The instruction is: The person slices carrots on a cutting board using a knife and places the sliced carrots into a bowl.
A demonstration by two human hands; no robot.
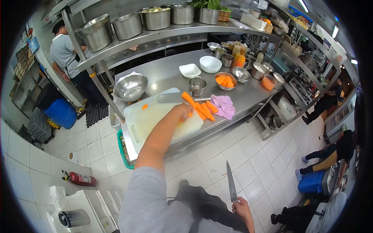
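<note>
My left hand (183, 112) reaches over the white cutting board (145, 126), its fingers curled round a piece of carrot (190, 114); the fingers partly hide it. Low over the floor, away from the counter, my right hand (242, 208) grips the handle of a long knife (231, 182), blade pointing forward. Several peeled carrots (204, 111) lie at the board's right edge, and a single carrot (188, 98) rests across a wide cleaver (169, 98). A small carrot piece (145, 106) sits on the board's far left. Beside the carrots is a crumpled pink cloth (222, 106).
Behind the board stand a steel bowl (131, 86), a steel pot (197, 86), a white bowl (210, 64) and a bowl of cut carrots (225, 81). Large pots (156, 18) line the overhead shelf (175, 32). Other people stand left and right. A fire extinguisher (81, 179) is lower left.
</note>
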